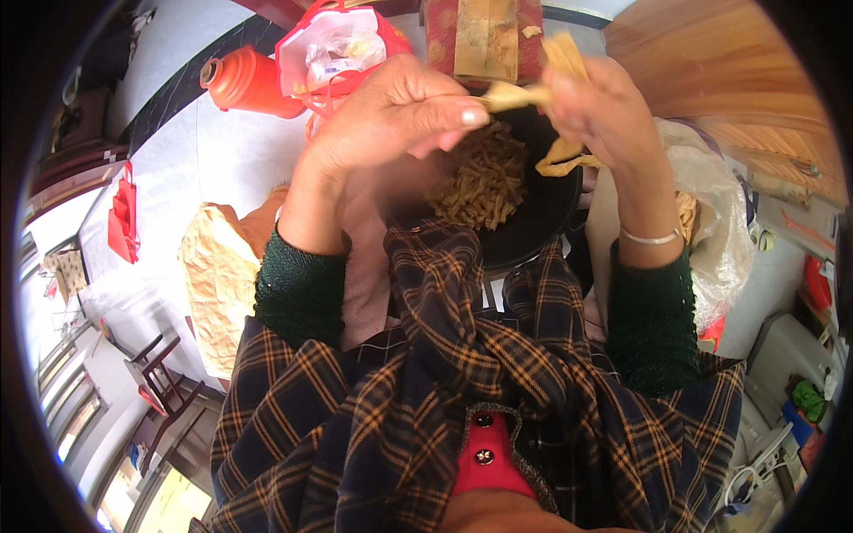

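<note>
While the left hand (386, 120) pinches a strip (511, 97) by the bowl (553, 202) at upper centre, the right hand (604, 115) pinches it further right.

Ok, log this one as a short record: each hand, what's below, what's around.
Left hand: pinching a yellowish strip
Right hand: gripping the strip, blurred
Below: black bowl with short cut pieces
Left side: orange flask, red bag, brown paper sack
Right side: clear plastic bag
</note>
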A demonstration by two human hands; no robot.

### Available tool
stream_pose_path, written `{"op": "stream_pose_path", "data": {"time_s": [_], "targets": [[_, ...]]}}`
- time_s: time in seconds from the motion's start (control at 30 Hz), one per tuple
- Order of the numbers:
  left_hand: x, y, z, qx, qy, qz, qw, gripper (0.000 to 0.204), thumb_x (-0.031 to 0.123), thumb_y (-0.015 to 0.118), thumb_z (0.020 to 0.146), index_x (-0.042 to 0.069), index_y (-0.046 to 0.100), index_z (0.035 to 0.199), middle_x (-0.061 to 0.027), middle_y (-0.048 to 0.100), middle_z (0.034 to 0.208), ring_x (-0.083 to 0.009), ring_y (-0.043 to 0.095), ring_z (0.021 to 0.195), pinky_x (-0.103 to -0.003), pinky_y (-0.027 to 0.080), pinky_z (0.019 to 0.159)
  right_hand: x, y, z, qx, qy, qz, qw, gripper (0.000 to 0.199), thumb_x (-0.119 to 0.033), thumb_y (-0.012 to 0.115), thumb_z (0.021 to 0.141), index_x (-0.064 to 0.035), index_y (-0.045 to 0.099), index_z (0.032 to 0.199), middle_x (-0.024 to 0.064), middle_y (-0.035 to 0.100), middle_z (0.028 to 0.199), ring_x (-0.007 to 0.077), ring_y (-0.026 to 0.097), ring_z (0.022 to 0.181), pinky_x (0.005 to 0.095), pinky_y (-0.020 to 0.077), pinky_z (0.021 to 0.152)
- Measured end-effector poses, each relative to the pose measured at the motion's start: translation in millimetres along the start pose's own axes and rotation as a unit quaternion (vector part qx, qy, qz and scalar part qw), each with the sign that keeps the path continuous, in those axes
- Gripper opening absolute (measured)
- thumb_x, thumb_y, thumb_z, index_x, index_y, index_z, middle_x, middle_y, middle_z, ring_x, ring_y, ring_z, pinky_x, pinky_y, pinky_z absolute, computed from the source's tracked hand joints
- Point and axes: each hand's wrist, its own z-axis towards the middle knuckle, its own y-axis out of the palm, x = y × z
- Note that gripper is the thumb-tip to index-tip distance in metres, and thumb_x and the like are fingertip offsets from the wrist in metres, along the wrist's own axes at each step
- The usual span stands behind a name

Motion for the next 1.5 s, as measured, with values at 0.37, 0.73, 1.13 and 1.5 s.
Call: {"op": "stream_pose_path", "data": {"time_s": [0.37,0.73,1.13,1.5], "targets": [[-41,53,32,0.242,0.036,-0.01,0.97,0.05,0.043,0.033,0.101,-0.001,0.058,0.106,-0.0116,0.065,0.085,-0.022,0.06,0.071,-0.028,0.049,0.07,28,24,24,0.009,0.11,0.195,0.975,0.024,-0.021,0.051,0.097,-0.001,0.061,0.087,-0.0016,0.048,0.065,0.0029,0.04,0.049,0.0177,0.0356,0.044],[3,6,32,0.301,0.178,-0.475,0.807,0.037,0.038,0.035,0.102,0.01,0.047,0.08,0.005,0.028,0.063,-0.0106,0.026,0.055,-0.026,0.026,0.051,26,47,31,-0.013,0.02,-0.059,0.998,0.024,-0.021,0.049,0.098,-0.0012,0.058,0.087,-0.0028,0.05,0.064,0.0062,0.041,0.053,0.0189,0.0368,0.048],[-21,17,25,0.392,0.356,0.241,0.813,0.034,0.024,0.047,0.097,-0.002,0.066,0.107,-0.018,0.067,0.101,-0.0311,0.064,0.093,-0.036,0.05,0.085,7,48,25,-0.03,-0.039,0.229,0.972,0.014,-0.012,0.058,0.091,0.0018,0.061,0.094,-0.0033,0.057,0.068,0.0057,0.051,0.056,0.0226,0.0393,0.05],[-21,26,35,0.326,0.018,-0.038,0.944,0.029,-0.005,0.049,0.075,-0.002,0.064,0.1,-0.011,0.058,0.113,-0.0149,0.056,0.088,-0.026,0.046,0.074,36,41,34,0.149,-0.101,-0.136,0.974,0.028,-0.022,0.052,0.095,0.0003,0.057,0.078,0.0005,0.047,0.054,0.0116,0.045,0.045,0.0286,0.0364,0.044]]}}
